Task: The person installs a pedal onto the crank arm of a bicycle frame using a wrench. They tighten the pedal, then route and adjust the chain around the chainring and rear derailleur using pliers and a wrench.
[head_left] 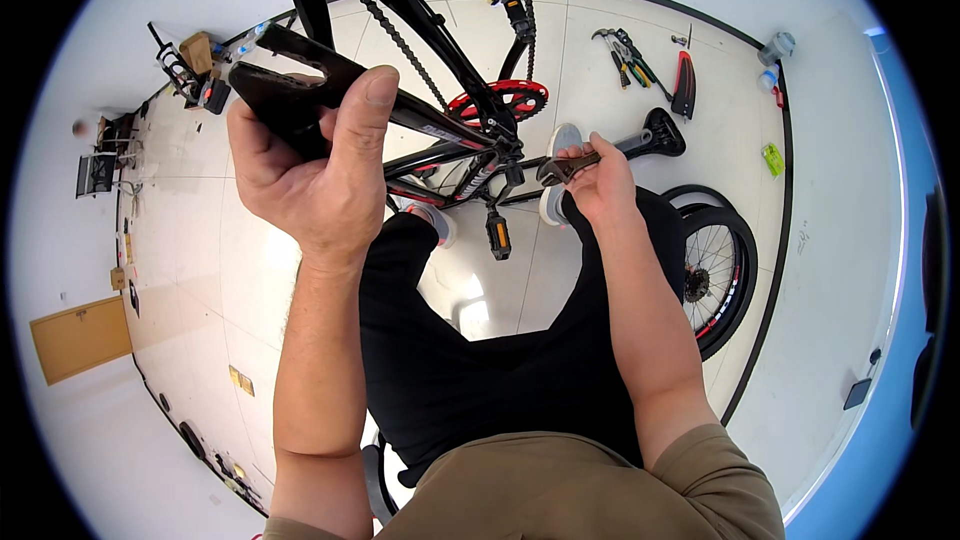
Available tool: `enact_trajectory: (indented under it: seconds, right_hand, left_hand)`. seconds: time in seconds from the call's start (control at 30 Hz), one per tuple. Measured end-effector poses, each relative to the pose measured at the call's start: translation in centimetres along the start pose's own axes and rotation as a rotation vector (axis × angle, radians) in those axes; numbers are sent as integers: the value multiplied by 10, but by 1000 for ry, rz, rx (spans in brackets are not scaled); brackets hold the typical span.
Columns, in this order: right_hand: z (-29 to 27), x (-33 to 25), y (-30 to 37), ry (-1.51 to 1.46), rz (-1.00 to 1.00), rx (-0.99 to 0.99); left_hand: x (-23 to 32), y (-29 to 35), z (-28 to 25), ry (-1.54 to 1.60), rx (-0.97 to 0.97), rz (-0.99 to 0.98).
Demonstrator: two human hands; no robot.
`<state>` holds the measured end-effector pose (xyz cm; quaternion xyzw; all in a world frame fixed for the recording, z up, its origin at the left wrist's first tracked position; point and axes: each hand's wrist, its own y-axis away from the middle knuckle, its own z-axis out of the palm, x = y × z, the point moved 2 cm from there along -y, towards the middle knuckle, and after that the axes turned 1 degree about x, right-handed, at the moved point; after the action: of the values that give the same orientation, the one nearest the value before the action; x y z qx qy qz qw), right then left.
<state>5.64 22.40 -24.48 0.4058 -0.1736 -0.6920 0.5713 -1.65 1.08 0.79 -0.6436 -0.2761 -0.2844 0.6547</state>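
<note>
A black bicycle frame (430,30) with red accents stands in front of me, between my shoes. My left hand (320,170) is closed round the forked black end of the frame, thumb on top. A chain (388,28) hangs along the frame near the red chainring (535,95). One pedal (498,233) with orange reflectors points down toward me; another pedal (510,5) sits farther off. In my right hand (605,190), above my right knee, is an adjustable wrench (556,171), its jaw pointing left toward the frame and apart from it.
Beyond my right hand lies a black saddle (665,132) on its post. A wheel (745,280) lies by my right leg. Pliers (632,58) with other hand tools and a red-black mudguard (684,88) are on the tiled floor. A green packet (772,159) lies far right.
</note>
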Motion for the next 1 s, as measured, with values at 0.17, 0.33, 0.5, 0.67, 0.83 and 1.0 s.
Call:
enact_trajectory:
  seconds: [0.17,0.33,0.5,0.67,0.83,1.0]
  right_hand:
    - [12,4,13,-9,0,-169]
    - [54,-9,79,-111,66,-351]
    - [101,-18,151,0,-65,-573]
    - [147,-21,178,-335,-34,-432]
    - [165,-17,180,-287,17,-337]
    - [177,-19,181,-259,-15,-238]
  left_hand:
    - [2,1,0,-4,-1,-36]
    - [2,-4,-7,14,-95,-88]
    - [-4,-2,-10,-32,-134,-135]
    - [-10,2,-20,8,-217,127]
    - [-18,1,-28,38,-317,387]
    - [5,0,-31,-170,-466,396]
